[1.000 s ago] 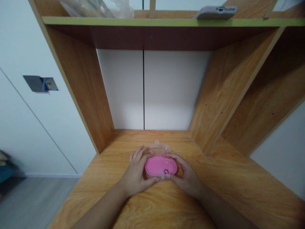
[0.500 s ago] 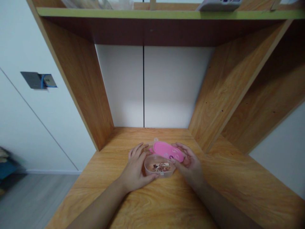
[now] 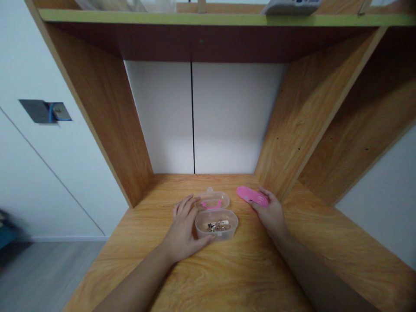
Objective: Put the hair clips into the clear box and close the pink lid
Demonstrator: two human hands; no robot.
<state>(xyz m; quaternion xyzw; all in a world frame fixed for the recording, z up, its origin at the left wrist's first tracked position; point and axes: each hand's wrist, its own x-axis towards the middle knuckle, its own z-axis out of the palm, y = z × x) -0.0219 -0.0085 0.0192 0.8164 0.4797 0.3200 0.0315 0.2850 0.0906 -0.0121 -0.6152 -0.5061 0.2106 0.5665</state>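
Note:
A small clear plastic box (image 3: 231, 234) stands on the wooden desktop with its lid (image 3: 225, 196) folded back behind it. Inside lie several small metallic pieces (image 3: 219, 225), tangled and too small to name. The lid has a pink handle (image 3: 211, 206). My left hand (image 3: 184, 229) steadies the box from the left, thumb at its front corner and fingers by the hinge and lid. To the right of the box, my right hand (image 3: 271, 215) pinches a flat pink oval panel (image 3: 251, 195) with pale markings. Its fingers are partly hidden behind the panel.
Wooden side panels (image 3: 97, 117) (image 3: 312, 108) rise left and right of the desktop (image 3: 208, 277). A shelf with a yellow-green edge (image 3: 208, 19) crosses above, carrying a plastic bag (image 3: 126, 5) and a pale package (image 3: 292, 6). A wall socket (image 3: 35, 111) is at far left.
My right hand has carried the pink panel off the box, right and slightly away from me, uncovering the folded-back lid. My left hand stays at the box. The view has shifted slightly.

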